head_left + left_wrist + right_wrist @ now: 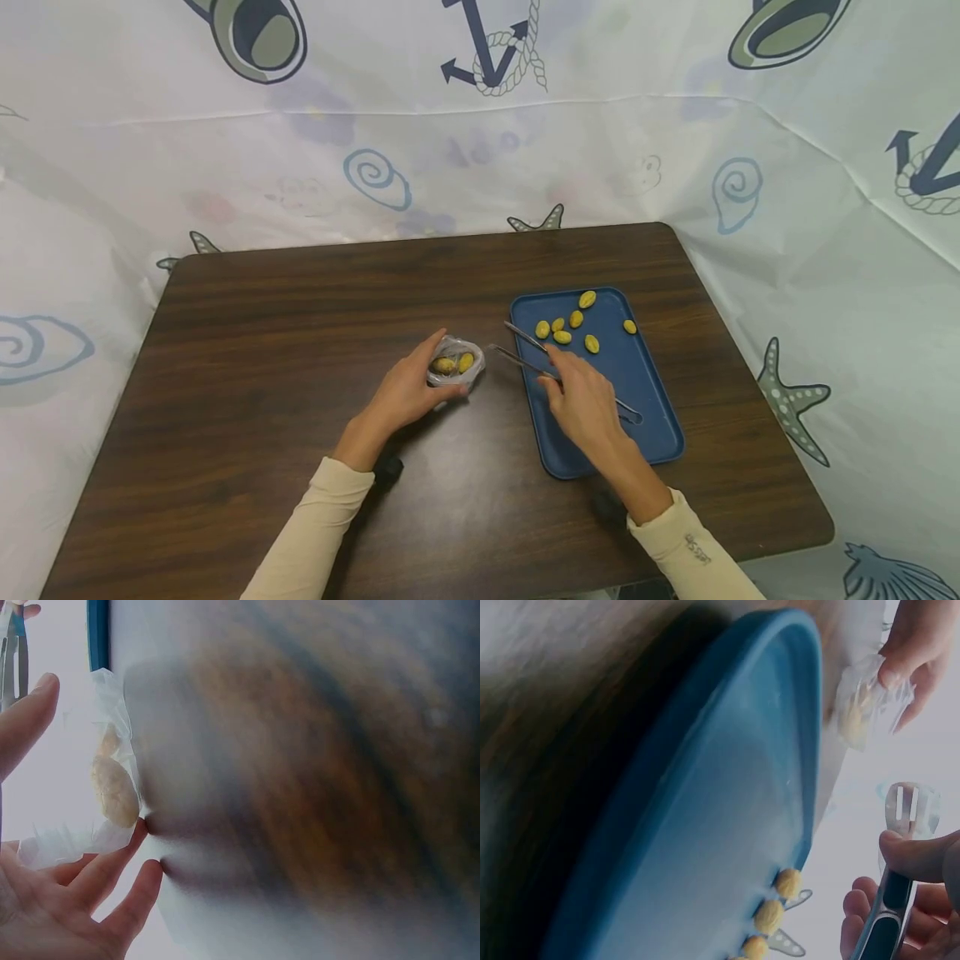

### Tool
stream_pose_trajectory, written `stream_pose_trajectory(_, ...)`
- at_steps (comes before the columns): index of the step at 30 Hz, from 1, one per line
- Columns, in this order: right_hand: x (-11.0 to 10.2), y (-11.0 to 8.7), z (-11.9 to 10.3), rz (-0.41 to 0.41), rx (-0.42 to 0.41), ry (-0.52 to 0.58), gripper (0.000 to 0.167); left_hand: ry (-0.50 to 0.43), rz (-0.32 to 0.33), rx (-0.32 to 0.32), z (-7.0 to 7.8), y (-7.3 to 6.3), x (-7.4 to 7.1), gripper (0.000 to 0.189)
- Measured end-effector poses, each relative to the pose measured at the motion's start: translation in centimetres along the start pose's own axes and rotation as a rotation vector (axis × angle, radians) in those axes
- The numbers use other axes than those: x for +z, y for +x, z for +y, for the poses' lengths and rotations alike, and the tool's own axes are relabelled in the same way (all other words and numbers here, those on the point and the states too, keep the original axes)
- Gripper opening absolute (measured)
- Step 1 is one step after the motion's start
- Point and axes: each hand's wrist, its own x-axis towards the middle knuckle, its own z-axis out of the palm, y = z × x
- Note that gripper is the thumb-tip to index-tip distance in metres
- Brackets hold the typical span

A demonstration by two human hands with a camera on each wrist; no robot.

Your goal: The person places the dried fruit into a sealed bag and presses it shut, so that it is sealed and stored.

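Observation:
My left hand [406, 387] holds a small clear plastic bag [477, 377] by its sides, thumb and fingers curved round it. Inside the bag's mouth lie yellow oval pieces [444, 365] with ridged skins, like small fruits or nuts. In the left wrist view, one piece [115, 791] shows pale through the plastic. Metal tongs [630, 412] are gripped in my right hand [582, 402] above the tray. Their two tips are spread and point toward the bag, with nothing between them. In the right wrist view, a slotted tong end [906, 806] extends past the thumb.
A blue rectangular tray [651, 442] stands right of the bag. Several more yellow pieces [562, 337] are scattered over its far half. Both lie on a dark wood-grain table [300, 333], backed by a white cloth [465, 175] printed with sea motifs.

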Motion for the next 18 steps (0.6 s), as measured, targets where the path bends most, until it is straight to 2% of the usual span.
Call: stream_pose_trajectory(18, -0.9, -0.1, 3.0, -0.003, 0.131, -0.042, 0.048, 0.003, -0.004, -0.006, 0.0, 0.0, 0.1, 0.105)
